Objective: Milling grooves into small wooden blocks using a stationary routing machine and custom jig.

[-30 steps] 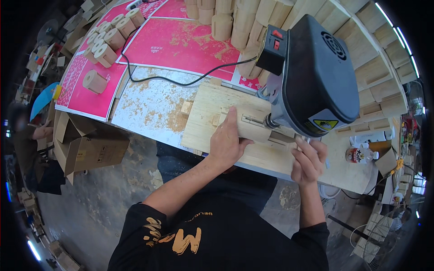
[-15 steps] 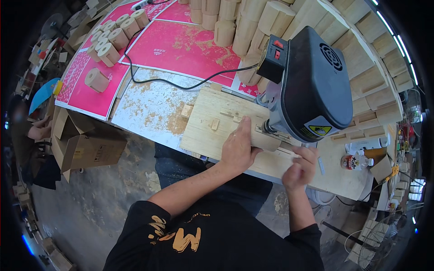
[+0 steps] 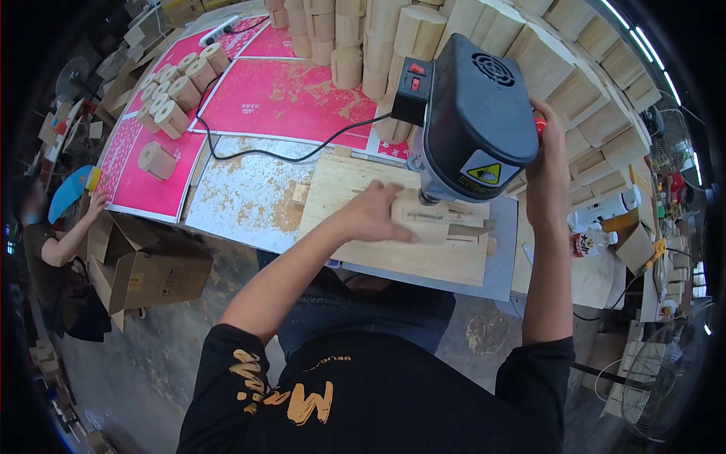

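Observation:
A black bench drill press (image 3: 476,113) stands over a pale wooden board (image 3: 355,250). Under its chuck (image 3: 429,198) lies a rounded wooden block (image 3: 431,221) with a narrow slot in its upper face. My left hand (image 3: 372,213) grips the block's left end, thumb on the near side and fingers on the far side. My right hand (image 3: 548,144) is raised at the machine's right side, its fingers wrapped round a red-ended handle (image 3: 539,126). A thin wooden strip (image 3: 473,229) sticks out beyond the block's right end.
Stacked wooden cylinders (image 3: 348,53) wall off the back and right. Drilled pieces (image 3: 172,117) stand on pink sheets (image 3: 287,91) at the left, crossed by a black cable (image 3: 295,157). A bottle (image 3: 592,240) stands right. A person (image 3: 57,250) is beside a cardboard box (image 3: 162,261).
My right hand has left the block's right end and risen to the drill press handle. My left hand still holds the block. The view has shifted, and the other person's arm has reached up.

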### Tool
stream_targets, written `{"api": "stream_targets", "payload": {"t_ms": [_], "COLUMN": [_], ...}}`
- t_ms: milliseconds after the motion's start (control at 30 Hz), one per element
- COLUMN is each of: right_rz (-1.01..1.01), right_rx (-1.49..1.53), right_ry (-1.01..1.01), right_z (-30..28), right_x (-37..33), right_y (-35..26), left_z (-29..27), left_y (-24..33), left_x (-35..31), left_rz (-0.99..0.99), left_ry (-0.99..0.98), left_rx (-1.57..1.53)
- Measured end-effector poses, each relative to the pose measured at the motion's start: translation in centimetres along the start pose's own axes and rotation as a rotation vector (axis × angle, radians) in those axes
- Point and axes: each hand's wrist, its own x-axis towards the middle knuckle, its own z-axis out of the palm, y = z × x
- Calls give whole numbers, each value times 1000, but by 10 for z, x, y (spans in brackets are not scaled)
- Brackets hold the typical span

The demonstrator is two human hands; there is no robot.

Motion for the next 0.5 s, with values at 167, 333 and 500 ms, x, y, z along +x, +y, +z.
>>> {"api": "stream_targets", "payload": {"t_ms": [167,333,500], "right_rz": [-248,-86,14], "right_rx": [-614,-697,-590], "right_ry": [-515,-533,-195], "right_z": [-44,-37,-59], "right_x": [-84,-121,-135], "right_y": [96,81,110], "left_z": [-21,-72,-66], "left_y": [-6,-32,-34], "left_x": [-27,-81,-108], "left_rz": [-41,-23,-72], "left_ry": [-246,-281,195], "left_rx": [73,158,344]}}
